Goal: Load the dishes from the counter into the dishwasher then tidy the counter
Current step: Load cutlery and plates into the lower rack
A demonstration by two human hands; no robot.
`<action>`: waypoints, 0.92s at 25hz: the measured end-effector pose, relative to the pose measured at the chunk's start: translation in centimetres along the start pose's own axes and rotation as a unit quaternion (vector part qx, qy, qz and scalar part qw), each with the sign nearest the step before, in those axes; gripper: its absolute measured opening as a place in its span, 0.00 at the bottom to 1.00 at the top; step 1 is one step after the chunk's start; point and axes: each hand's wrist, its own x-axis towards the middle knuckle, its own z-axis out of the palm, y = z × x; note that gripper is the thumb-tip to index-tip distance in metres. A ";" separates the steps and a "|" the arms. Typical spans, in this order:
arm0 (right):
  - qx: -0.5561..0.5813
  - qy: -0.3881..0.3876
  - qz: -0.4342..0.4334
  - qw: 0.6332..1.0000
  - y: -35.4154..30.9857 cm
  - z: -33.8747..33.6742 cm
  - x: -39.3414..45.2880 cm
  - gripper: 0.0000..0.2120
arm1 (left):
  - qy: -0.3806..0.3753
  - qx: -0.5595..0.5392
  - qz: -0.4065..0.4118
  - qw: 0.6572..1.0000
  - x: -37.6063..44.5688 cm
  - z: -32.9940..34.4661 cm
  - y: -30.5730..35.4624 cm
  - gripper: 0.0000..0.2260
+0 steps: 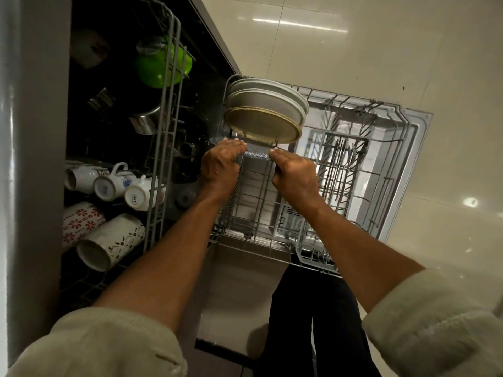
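Glass: a clear textured dish (pixel 257 153) stands on edge in the lower rack (pixel 381 170), just near of the plates; hard to make out, being see-through
Left hand (pixel 220 167): fingers curled over the dish's left top edge, gripping it
Right hand (pixel 294 175): fingers curled over the right top edge, gripping likewise
Plates (pixel 265 112): stacked upright at the rack's far left; the nearest, a brownish one (pixel 261 126), sits just beyond the fingertips
Step, as judged: seating the dish between tines
Doing it well: lower evenly with both hands; keep it upright; avoid knocking the brown plate; let go only when the tines hold it
Upper rack (pixel 160 148): mugs (pixel 114 183) and a green pot (pixel 160 63), left
Cutlery basket (pixel 340 164): right of the hands
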 end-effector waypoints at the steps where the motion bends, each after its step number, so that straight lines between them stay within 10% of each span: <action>1: 0.004 -0.003 0.006 1.000 0.1 0.2 0.0 0.16 | 0.003 -0.003 0.001 1.000 0.2 0.3 -0.1 0.24; 10: 0.058 -0.035 0.085 0.994 0.5 0.7 3.4 0.16 | -0.018 -0.017 -0.035 0.999 3.0 1.1 -1.3 0.16; 16: 0.070 -0.163 0.177 0.968 2.6 0.8 4.1 0.14 | -0.100 0.012 -0.033 0.994 4.4 2.3 -0.9 0.26; 23: 0.006 -0.129 0.151 0.980 2.1 0.9 2.2 0.27 | -0.154 0.018 -0.081 0.985 3.7 2.1 -0.6 0.34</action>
